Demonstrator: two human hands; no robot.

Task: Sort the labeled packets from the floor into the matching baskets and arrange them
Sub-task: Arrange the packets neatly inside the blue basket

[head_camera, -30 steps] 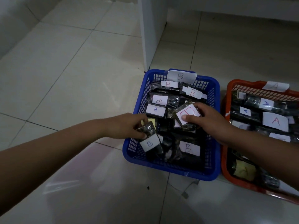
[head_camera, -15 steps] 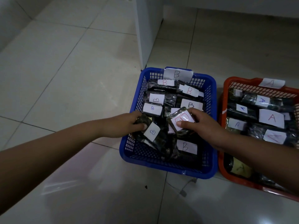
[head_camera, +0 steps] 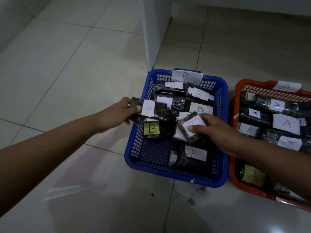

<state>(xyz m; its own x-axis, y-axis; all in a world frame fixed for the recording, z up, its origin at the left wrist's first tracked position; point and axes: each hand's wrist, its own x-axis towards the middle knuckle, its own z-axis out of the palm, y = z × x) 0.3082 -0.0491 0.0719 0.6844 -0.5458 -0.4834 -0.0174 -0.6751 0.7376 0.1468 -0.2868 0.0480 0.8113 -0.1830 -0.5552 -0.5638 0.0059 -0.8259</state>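
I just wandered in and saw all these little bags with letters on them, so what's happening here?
A person is sorting labelled packets into baskets by letter. The left hand grips a dark packet with a blue B label over the left rim of the blue basket, which is tagged B and holds B packets. The right hand holds a packet with a red-lettered label above the middle of that basket. Beside it on the right, the orange basket holds packets marked A.

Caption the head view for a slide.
Each hand holds a B packet over the blue basket.
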